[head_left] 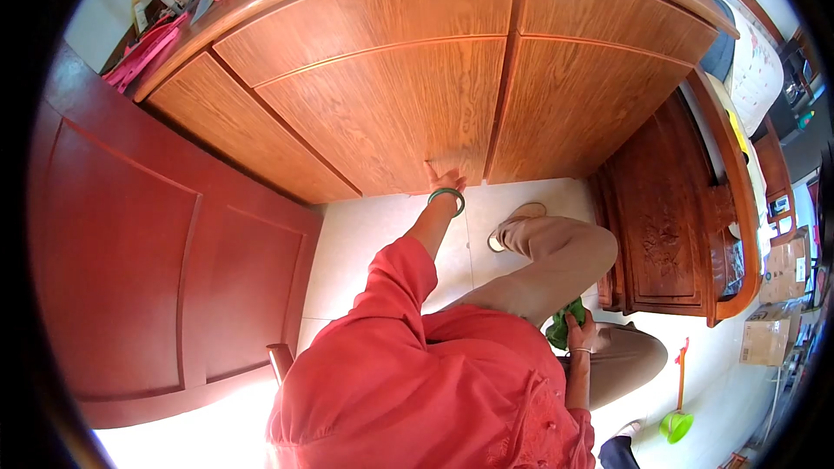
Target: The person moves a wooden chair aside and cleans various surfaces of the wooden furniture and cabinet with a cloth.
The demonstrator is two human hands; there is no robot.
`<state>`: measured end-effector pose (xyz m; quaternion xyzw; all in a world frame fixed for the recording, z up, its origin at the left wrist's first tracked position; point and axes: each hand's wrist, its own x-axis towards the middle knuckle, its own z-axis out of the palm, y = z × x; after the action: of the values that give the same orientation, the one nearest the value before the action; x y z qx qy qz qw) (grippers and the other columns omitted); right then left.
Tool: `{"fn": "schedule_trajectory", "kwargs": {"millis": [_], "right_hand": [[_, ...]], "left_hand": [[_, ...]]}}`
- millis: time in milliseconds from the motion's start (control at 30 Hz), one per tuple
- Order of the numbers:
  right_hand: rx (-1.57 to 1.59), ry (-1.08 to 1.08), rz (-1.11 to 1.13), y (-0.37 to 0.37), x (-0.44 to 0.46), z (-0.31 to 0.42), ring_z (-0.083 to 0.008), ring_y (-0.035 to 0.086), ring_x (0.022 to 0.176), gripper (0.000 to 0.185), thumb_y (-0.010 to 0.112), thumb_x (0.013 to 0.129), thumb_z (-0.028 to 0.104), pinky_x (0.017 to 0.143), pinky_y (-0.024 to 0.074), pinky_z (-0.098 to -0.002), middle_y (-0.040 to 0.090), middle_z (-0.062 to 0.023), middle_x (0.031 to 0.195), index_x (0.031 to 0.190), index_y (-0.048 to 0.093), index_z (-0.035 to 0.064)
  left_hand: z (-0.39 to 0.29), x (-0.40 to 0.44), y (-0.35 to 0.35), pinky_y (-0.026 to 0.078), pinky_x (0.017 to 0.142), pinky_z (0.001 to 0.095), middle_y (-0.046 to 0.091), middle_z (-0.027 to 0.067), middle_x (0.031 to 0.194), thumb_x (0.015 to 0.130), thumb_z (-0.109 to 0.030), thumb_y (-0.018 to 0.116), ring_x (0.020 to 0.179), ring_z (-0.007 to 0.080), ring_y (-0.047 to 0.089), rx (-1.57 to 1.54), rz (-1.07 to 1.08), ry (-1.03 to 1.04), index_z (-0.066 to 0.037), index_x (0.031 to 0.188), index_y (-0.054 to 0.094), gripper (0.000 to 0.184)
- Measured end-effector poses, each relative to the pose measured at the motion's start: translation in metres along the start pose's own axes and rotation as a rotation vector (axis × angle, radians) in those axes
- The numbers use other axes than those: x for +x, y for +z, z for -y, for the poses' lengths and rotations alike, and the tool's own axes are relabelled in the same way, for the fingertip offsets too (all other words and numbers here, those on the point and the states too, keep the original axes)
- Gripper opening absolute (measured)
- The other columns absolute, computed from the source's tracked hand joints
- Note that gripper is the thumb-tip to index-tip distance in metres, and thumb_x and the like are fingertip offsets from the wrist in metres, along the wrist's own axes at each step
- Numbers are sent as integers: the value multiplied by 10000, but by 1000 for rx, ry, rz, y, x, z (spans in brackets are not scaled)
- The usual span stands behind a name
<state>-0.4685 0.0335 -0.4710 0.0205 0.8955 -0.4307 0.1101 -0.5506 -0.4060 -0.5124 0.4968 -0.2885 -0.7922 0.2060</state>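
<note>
My left hand (446,179), with a green bangle (460,202) at the wrist, reaches forward to the lower part of a wood-grain cabinet door (391,113). Its fingers are spread and appear to touch the door near the bottom edge; no object shows in it. Beside my bent knee, my right hand (582,332) is closed around a bunched green cloth (560,323). Part of the cloth is hidden behind the fingers and my red sleeve.
A dark red door (122,252) stands at left. A carved wooden cabinet (660,217) is at right, with cardboard boxes (769,339) beyond. On the tiled floor are a green scoop (676,426) with an orange handle and a dark trouser leg (617,453). Pink items (152,48) lie on the cabinet top.
</note>
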Motion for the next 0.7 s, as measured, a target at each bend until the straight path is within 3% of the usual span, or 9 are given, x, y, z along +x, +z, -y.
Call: {"fn": "schedule_trajectory", "kwargs": {"millis": [67, 667, 700], "right_hand": [[10, 14, 13, 2, 3, -9, -284, 627, 792, 345, 655, 735, 213, 721, 479, -368, 648, -164, 857, 1011, 591, 15], [60, 19, 14, 2, 1, 0, -289, 637, 778, 335, 660, 736, 224, 701, 485, -365, 654, -170, 838, 987, 600, 10], [60, 17, 14, 3, 2, -3, -289, 637, 778, 335, 660, 736, 224, 701, 485, -365, 654, -170, 838, 987, 600, 10]], "left_hand": [[2, 2, 1, 512, 573, 315, 570, 135, 1110, 824, -9, 568, 732, 230, 611, 23, -9, 13, -444, 1399, -36, 940], [-5, -1, -5, 509, 561, 306, 584, 146, 1054, 846, -25, 549, 717, 227, 606, 63, 5, 22, -356, 1429, 13, 858], [-5, 0, -6, 496, 556, 304, 579, 117, 973, 827, -31, 561, 678, 209, 589, 67, 6, 12, -378, 1426, 13, 883]]}}
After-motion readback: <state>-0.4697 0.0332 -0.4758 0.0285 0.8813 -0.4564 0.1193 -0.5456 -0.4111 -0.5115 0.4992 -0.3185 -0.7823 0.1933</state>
